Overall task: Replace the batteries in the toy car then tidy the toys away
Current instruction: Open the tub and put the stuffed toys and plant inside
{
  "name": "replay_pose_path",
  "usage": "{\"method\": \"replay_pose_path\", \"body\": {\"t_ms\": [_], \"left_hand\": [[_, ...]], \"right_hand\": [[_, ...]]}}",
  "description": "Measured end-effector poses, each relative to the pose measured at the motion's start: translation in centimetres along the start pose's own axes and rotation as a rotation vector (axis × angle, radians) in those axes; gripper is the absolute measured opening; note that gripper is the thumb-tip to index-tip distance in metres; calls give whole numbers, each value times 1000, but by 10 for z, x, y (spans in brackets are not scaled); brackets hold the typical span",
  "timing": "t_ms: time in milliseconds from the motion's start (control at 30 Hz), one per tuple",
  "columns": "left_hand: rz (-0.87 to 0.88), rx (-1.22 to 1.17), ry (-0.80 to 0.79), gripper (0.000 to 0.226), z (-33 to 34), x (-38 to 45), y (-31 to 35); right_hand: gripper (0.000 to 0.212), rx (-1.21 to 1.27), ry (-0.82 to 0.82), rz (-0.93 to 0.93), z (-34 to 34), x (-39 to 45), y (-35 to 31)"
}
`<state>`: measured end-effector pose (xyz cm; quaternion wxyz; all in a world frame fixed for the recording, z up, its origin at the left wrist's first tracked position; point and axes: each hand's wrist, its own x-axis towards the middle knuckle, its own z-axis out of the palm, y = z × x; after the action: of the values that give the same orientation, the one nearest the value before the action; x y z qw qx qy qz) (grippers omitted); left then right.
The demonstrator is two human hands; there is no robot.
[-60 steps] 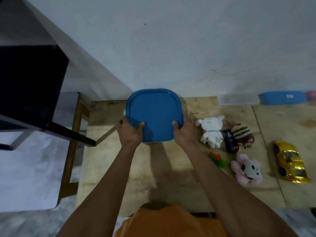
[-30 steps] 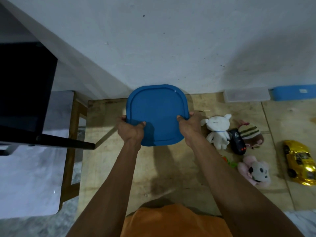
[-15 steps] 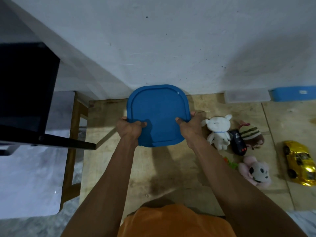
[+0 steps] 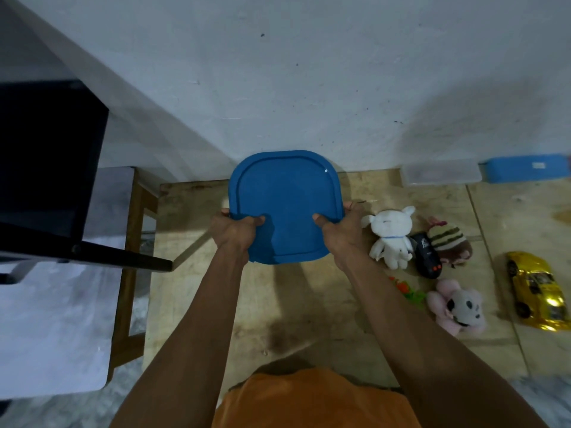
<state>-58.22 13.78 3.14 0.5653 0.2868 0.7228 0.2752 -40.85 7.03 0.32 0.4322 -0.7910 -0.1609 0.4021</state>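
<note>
Both hands grip blue lid (image 4: 285,205); no legible txt.

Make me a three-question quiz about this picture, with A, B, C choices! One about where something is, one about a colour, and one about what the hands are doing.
1. Where is the gold toy car?
A. Far right on the table
B. Under the blue lid
C. In the left hand

2. What colour is the plush nearest the right hand?
A. Pink
B. White
C. Green

3. How is the blue lid held?
A. By one hand
B. By both hands
C. By neither hand

Answers: 1 A, the car lies at the right edge. 2 B, the white plush sits beside that hand. 3 B, each hand grips one side.
</note>
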Motion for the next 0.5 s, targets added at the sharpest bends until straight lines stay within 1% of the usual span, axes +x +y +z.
{"method": "replay_pose_path", "body": {"t_ms": [133, 300, 400, 500], "left_hand": [[76, -4, 74, 44, 3, -6, -4], [226, 57, 151, 67, 3, -21, -8], [310, 83, 169, 81, 2, -30, -8], [447, 146, 164, 94, -3, -45, -15]], "right_hand": [[57, -83, 15, -103, -1, -10, 3], [58, -73, 24, -216, 4, -23, 4], [69, -91, 24, -297, 3, -36, 2], [79, -76, 0, -330, -4, -52, 5]]}}
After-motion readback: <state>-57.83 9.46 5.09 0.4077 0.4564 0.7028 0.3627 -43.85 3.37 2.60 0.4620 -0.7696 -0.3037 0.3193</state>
